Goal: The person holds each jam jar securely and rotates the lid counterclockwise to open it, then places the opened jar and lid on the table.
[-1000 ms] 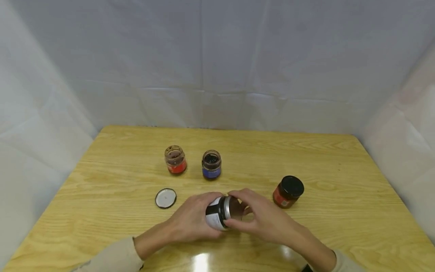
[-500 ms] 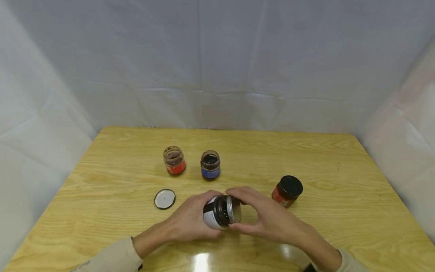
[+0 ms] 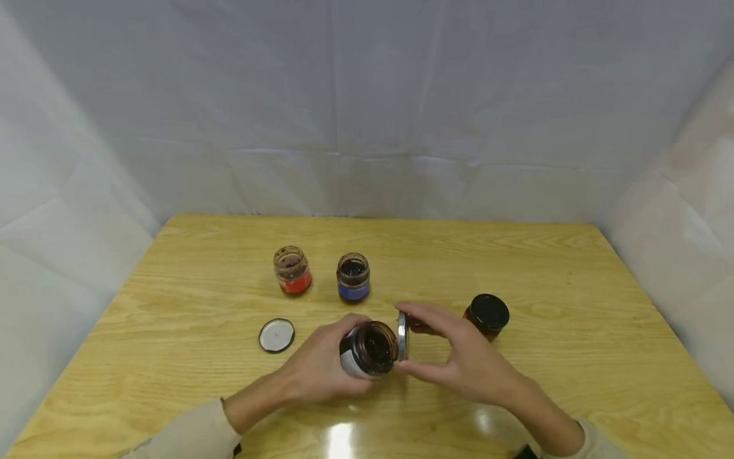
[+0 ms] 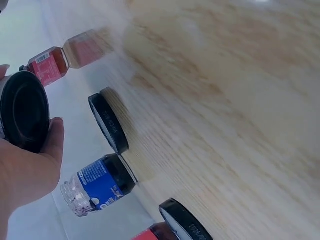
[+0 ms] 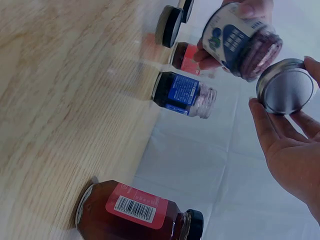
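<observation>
My left hand (image 3: 318, 363) grips a jam jar (image 3: 367, 357) above the table, tilted with its mouth facing right. Dark contents show inside, and its pale label bears a blueberry picture in the right wrist view. Between thumb and fingers, my right hand (image 3: 459, 347) pinches a silver lid (image 3: 402, 336). That lid stands on edge just right of the jar's mouth, and the right wrist view shows a small gap between them. From the left wrist view only the dark base of the held jar (image 4: 25, 112) can be seen.
Two uncapped jars stand farther back, one red-labelled (image 3: 293, 274) and one blue-labelled (image 3: 353, 280). A capped red-labelled jar (image 3: 489, 312) is behind the right hand. One lid (image 3: 276, 335) lies left of the left hand; the left wrist view shows another lid (image 4: 185, 221) nearby.
The silver lid has come off the held jar and moved right with my right hand. The jar's mouth is now uncovered and turned more toward the head camera.
</observation>
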Demonstrator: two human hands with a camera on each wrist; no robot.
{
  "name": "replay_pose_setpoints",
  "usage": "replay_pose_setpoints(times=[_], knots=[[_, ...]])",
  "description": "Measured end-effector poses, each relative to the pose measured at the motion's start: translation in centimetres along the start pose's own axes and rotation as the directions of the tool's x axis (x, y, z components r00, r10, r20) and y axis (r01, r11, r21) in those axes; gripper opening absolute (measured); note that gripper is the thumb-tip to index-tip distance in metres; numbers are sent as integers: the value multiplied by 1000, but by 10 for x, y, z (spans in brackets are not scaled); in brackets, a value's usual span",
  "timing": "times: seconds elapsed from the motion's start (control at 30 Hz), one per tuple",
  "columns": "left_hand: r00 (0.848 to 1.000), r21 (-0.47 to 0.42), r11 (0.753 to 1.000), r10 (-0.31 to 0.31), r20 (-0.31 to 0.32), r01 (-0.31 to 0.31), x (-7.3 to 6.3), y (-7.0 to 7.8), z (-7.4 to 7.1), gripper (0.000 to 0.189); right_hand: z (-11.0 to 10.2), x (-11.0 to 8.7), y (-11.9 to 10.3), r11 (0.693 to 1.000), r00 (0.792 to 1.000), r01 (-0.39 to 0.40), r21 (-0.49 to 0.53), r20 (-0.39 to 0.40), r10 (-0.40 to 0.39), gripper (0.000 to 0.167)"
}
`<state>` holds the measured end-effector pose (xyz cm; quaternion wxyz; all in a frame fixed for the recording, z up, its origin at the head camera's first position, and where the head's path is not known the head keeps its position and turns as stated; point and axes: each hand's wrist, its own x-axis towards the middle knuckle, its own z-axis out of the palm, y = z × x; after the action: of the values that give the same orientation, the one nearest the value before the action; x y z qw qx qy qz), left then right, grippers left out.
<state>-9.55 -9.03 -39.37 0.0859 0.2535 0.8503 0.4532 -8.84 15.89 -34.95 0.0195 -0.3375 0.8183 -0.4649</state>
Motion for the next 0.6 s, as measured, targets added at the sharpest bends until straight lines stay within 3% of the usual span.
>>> replay_pose_setpoints(times=[0.2, 0.43, 0.6], knots=[[1000, 11, 1000, -20, -15, 20, 0, -3, 0, 73, -6, -2, 0, 999, 997, 13, 41, -77, -10, 64], [996, 97, 995, 27, -83, -19, 4, -5, 1, 72, -13, -8, 1, 999, 996, -42, -35, -81, 39, 65], [995, 135, 991, 16, -94, -3, 8, -2, 1, 74, -17, -11, 0, 995, 995, -57, -76, -87, 50, 65]])
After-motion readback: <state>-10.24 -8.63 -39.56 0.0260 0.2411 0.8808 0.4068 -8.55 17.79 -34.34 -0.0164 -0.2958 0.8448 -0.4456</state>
